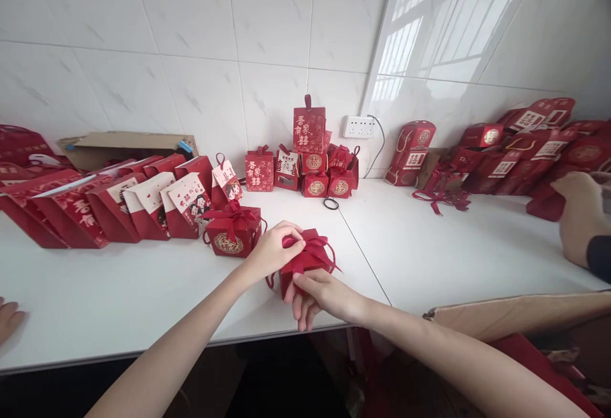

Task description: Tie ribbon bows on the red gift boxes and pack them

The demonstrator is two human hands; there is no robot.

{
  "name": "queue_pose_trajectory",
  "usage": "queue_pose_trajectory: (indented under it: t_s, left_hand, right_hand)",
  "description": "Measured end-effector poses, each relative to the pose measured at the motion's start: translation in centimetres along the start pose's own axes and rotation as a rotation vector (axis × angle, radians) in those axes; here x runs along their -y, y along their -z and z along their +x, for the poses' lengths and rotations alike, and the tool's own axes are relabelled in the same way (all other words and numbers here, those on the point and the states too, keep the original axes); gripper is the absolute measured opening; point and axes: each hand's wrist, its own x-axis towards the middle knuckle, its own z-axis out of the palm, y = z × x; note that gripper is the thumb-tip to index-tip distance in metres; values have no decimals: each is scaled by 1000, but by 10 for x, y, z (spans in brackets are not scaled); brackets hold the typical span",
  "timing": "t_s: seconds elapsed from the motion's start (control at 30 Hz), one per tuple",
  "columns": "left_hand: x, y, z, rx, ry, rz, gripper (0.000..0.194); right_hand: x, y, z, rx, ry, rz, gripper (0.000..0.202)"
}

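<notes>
A small red gift box [287,273] with cord handles stands near the table's front edge, a red ribbon [315,250] tied in a bow on its top. My left hand [277,249] pinches the ribbon at the bow's left side, thumb against fingers. Lower down, at the box's front, my right hand [322,294] has thumb and forefinger closed on a hanging part of the ribbon; its other fingers curl loosely below. Just left and behind is another red box [231,245] with a finished-looking bow and gold lettering on its front. My hands partly hide the near box.
Red and white gift bags [128,208] line the left. Stacked small boxes [315,163] stand by the wall below a power strip [359,126]. Red packages [506,157] and loose ribbons [443,198] lie right. Another person's hand [582,208] and a carton [515,313] are at the right.
</notes>
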Motion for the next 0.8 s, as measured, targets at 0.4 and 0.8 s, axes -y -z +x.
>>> queue_pose_trajectory:
  t_s: [0.4,0.8]
  left_hand:
    - [2,-6,0,-22,28,-8,13]
    - [0,-7,1,-34,47,-2,14]
  right_hand:
    - [3,-12,10,1,20,47,43]
    - [1,-7,13,39,42,-81,45]
